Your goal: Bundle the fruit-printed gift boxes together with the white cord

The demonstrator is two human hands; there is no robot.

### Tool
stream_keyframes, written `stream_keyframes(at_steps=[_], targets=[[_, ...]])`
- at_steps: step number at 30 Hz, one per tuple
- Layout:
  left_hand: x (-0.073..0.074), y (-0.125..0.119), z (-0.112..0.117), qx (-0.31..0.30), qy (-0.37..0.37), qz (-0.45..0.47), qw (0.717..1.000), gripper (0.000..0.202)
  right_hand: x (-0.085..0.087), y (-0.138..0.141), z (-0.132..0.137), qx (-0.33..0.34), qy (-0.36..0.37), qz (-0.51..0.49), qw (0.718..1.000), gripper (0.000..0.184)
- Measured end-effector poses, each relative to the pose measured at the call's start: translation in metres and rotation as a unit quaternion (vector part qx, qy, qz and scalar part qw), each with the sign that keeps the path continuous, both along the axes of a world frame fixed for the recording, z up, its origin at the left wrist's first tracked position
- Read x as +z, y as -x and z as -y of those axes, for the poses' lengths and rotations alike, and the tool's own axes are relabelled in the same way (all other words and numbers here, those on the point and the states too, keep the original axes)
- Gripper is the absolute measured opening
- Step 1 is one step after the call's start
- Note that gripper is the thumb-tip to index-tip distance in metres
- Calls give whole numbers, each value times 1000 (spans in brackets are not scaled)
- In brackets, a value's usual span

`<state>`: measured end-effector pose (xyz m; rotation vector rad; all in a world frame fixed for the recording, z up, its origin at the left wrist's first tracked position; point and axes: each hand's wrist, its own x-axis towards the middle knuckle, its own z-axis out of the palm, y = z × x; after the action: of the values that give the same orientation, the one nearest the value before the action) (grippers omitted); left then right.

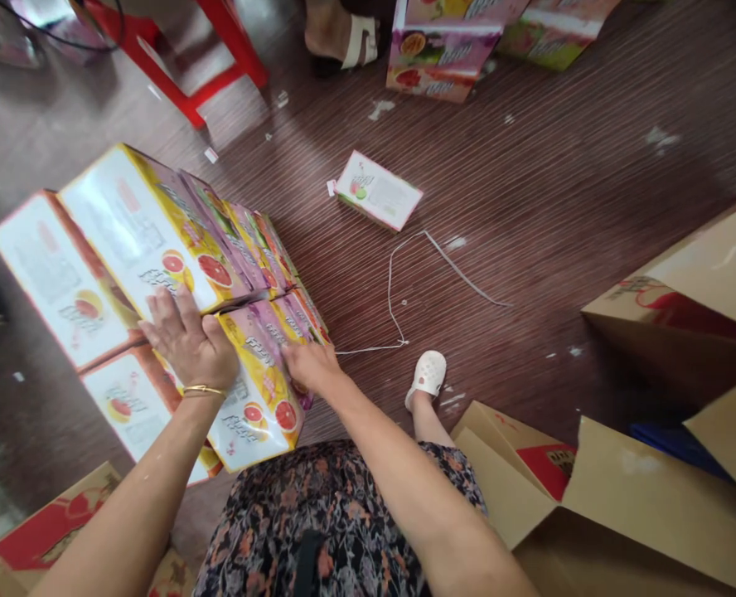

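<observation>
A block of several colourful fruit-print cartons [132,240] stands on the dark wood-grain floor at the left, in two rows. My left hand [185,336], with a gold bangle at the wrist, lies flat with fingers spread on top of the block where the two rows meet. My right hand [309,365] presses against the right end of the near row [262,398], fingers curled on the carton edge. Neither hand lifts anything.
A single small carton [377,191] lies further out, with a white string [405,290] beside it. An open brown cardboard box [622,489] is at the right. More cartons [443,50], a red stool [181,41] and another person's sandalled foot [343,37] are at the far edge.
</observation>
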<state>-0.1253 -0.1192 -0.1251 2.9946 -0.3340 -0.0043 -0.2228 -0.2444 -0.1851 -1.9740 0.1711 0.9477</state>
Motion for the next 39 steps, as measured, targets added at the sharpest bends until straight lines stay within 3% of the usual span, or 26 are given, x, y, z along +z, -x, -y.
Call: stream_keyframes(at_steps=[3, 5, 6, 8, 11, 13, 15, 19, 21, 22, 24, 28, 30, 33, 36, 38, 39], targets=[[-1, 1, 1, -7, 6, 2, 1000, 59, 11, 75, 15, 34, -2, -22, 999, 43], [-3, 2, 0, -11, 11, 3, 1000, 59, 10, 95, 31, 24, 46, -38, 998, 47], [-3, 2, -1, -11, 13, 4, 1000, 59, 5, 90, 36, 5, 75, -39, 996, 49], [-2, 1, -2, -12, 14, 4, 1000, 60, -13, 51, 39, -29, 111, -26, 993, 52], [1, 0, -4, -19, 6, 5, 1000, 61, -46, -23, 20, -2, 65, 13, 998, 39], [2, -2, -4, -26, 5, 10, 1000, 61, -60, -38, 3, 5, 55, 27, 998, 38], [2, -2, -3, -25, 8, 11, 1000, 62, -60, -10, -5, 23, 51, 21, 998, 37], [0, -1, -4, -18, 12, -3, 1000, 63, -38, 95, 11, 78, 56, -50, 994, 34], [0, 0, -5, -16, 14, -1, 1000, 63, -41, 112, 24, 47, 94, -81, 991, 43], [0, 0, -6, -15, 13, 1, 1000, 64, -48, 104, 28, 12, 114, -86, 990, 48], [2, 0, -7, -17, 9, 8, 1000, 64, -71, 58, 30, -40, 136, -72, 987, 58], [6, -2, -11, -17, 0, 10, 1000, 67, -125, -50, 10, -24, 64, -25, 997, 46], [7, -2, -13, -16, 3, 11, 1000, 70, -135, -58, -1, -10, 43, -8, 999, 48], [6, -2, -15, -27, 7, 20, 999, 67, -121, 1, 1, 31, 33, -11, 999, 40], [4, 1, -15, -23, 8, 13, 1000, 67, -100, 73, 23, 73, 41, -48, 995, 37], [5, 2, -14, -17, 9, 7, 1000, 68, -100, 83, 39, 58, 74, -68, 993, 45], [6, 3, -13, -16, 10, 8, 1000, 68, -106, 72, 44, 36, 92, -70, 993, 49]])
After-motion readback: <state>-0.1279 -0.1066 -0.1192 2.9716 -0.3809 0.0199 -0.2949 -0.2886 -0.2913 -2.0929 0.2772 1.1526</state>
